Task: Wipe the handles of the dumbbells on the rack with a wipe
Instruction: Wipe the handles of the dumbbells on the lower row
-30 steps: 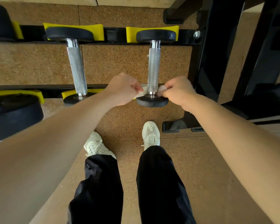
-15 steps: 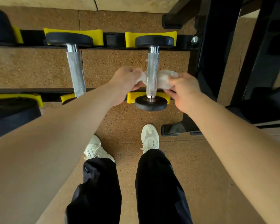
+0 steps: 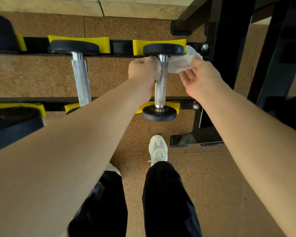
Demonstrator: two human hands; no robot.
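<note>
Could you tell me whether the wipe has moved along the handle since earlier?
Yes. The wipe slid along the handle, from the near plate to the far plate.

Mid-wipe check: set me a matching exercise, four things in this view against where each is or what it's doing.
Things:
1. white crumpled wipe
2. left hand
3. right hand
4. silver knurled handle of the neighbouring dumbbell

States:
A. bare, no hand on it
B. passes behind the right dumbbell's steel handle, near its far black plate
C. holds the wipe's end left of that handle
D. holds the wipe's end right of that handle

Pairs: 1-B, 2-C, 3-D, 4-A
</note>
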